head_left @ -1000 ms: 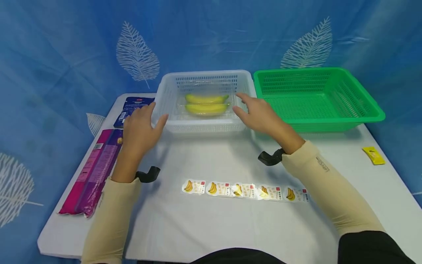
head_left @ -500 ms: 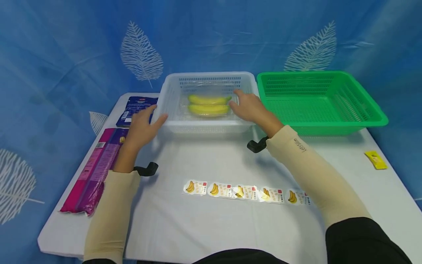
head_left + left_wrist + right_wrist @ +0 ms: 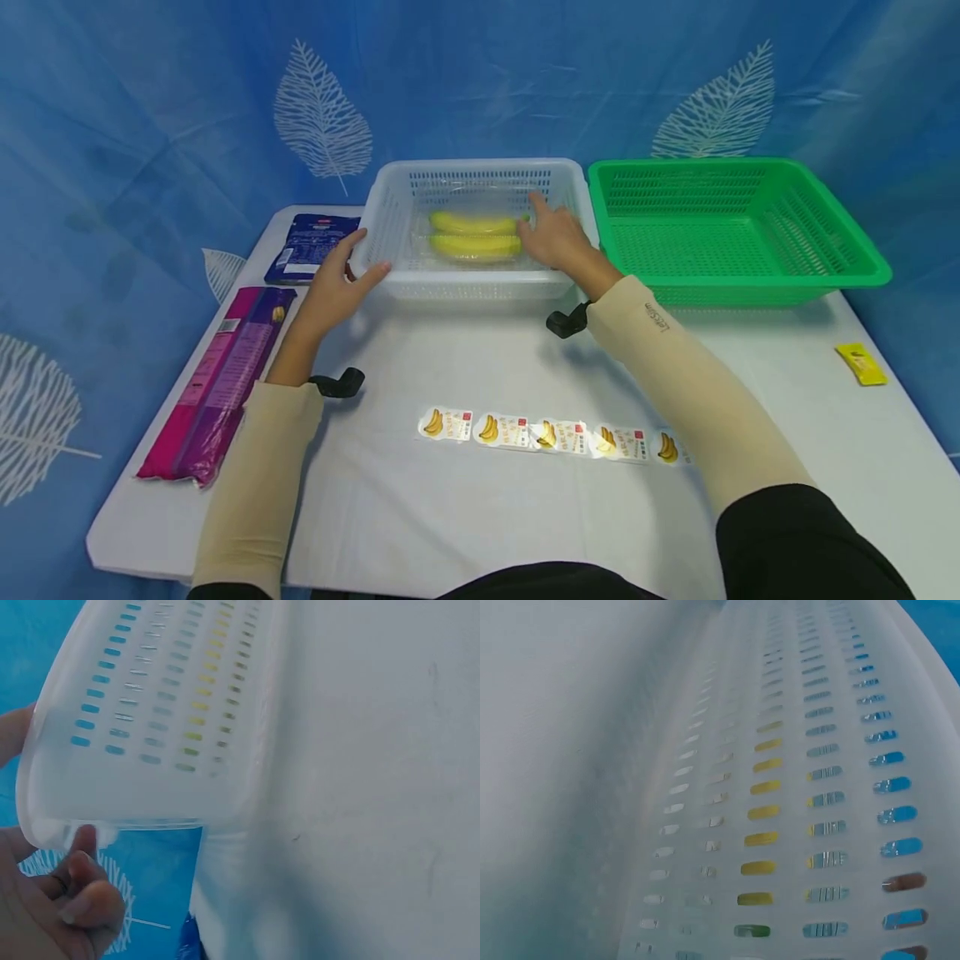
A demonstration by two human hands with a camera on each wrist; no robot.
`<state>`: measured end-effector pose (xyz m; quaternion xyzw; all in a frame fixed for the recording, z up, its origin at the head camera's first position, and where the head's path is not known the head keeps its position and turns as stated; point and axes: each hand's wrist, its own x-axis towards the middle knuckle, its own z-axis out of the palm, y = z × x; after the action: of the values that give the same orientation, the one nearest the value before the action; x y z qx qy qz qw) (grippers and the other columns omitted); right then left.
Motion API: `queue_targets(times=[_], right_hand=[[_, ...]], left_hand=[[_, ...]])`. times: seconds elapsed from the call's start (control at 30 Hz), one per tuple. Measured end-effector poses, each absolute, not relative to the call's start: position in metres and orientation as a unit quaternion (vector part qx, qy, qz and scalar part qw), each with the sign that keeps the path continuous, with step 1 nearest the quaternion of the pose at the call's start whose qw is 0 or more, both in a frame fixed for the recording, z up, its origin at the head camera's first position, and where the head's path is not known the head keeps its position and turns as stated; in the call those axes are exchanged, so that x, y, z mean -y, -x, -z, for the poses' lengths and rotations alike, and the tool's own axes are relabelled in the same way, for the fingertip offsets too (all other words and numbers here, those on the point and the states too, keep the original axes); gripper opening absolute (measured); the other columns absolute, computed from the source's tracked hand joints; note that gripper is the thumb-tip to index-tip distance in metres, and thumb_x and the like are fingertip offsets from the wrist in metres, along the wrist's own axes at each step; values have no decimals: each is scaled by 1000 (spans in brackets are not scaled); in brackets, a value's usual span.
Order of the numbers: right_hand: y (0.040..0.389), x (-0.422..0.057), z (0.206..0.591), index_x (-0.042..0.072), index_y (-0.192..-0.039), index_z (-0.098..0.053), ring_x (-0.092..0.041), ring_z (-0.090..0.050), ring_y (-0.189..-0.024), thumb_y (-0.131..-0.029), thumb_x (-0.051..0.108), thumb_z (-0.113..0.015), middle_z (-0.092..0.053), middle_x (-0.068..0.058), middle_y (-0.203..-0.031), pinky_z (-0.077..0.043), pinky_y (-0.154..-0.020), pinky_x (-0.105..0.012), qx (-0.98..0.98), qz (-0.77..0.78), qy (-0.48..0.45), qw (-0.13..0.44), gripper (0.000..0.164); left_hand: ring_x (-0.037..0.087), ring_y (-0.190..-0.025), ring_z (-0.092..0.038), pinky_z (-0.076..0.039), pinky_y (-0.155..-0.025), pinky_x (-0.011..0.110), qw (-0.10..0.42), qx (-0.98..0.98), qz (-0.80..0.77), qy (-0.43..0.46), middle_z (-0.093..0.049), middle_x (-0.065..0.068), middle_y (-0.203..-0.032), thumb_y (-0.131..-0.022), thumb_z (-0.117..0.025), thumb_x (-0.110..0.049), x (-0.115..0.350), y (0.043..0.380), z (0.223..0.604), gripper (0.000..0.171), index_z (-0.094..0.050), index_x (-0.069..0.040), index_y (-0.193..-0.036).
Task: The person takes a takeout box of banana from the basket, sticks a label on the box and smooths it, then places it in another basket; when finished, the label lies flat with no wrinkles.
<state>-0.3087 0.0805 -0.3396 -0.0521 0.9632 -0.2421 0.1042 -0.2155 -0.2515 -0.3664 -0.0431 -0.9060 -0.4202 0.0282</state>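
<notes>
Two yellow bananas (image 3: 474, 247) lie side by side under clear plastic packaging (image 3: 480, 187) in the white slotted basket (image 3: 465, 286). My left hand (image 3: 330, 287) is at the basket's front left corner. In the left wrist view, the fingers of that left hand (image 3: 75, 900) curl up under the rim, while another finger lies over the rim further up. My right hand (image 3: 558, 242) reaches over the basket's front right side, its thumb and index finger spread at the right end of the packaging. The right wrist view shows mostly the basket's front wall, with yellow through the slots.
Right beside the white basket stands a green basket (image 3: 693, 250). A strip of banana-print labels (image 3: 510, 431) lies on the white table (image 3: 420, 517). Blue (image 3: 311, 246) and pink-purple packages (image 3: 217, 383) are at left, a small yellow packet (image 3: 861, 364) at right.
My right hand has moved left and further into the white basket, up to the packaging's right end. My left hand has shifted slightly right and closed in on the basket's corner.
</notes>
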Motion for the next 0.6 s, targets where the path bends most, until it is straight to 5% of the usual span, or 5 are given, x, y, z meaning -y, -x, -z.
queue_targets(times=[0.07,0.17,0.3,0.4,0.6], right_hand=[[311,-81,341,24,-166,-5,-35,-66,-92,-110,42,-31,-20,-30,-162,-55,-75,-47,-957,262,52,110,65],[314,-82,342,26,-166,-7,-21,-52,-51,-109,39,-32,-34,-31,-155,-53,-56,-39,-944,302,53,124,64],[316,-84,343,29,-164,-9,-18,-49,-49,-108,38,-37,-59,-27,-113,-55,-56,-38,-922,354,47,150,63],[317,-86,343,31,-162,-10,-19,-48,-50,-108,38,-40,-55,-19,-90,-55,-57,-40,-908,381,42,169,62],[320,-86,342,32,-161,-6,-15,-43,-48,-109,40,-40,-58,-21,-107,-53,-55,-36,-896,397,49,195,63]], left_hand=[[27,-95,-44,-41,-76,41,24,893,446,44,-48,20,-135,-101,-61,-48,251,217,369,81,-21,-17,-165],[29,-112,-50,-48,-90,43,17,868,496,34,-45,17,-148,-100,-64,-45,250,218,373,82,-20,-20,-165],[30,-120,-49,-49,-92,39,3,835,550,18,-40,14,-156,-99,-67,-41,248,219,375,83,-20,-23,-165],[27,-113,-49,-47,-81,33,-7,827,562,7,-41,13,-155,-98,-69,-43,248,220,373,84,-20,-27,-165],[27,-102,-50,-49,-76,32,-16,824,566,-8,-43,12,-154,-97,-70,-43,248,218,368,84,-22,-31,-164]])
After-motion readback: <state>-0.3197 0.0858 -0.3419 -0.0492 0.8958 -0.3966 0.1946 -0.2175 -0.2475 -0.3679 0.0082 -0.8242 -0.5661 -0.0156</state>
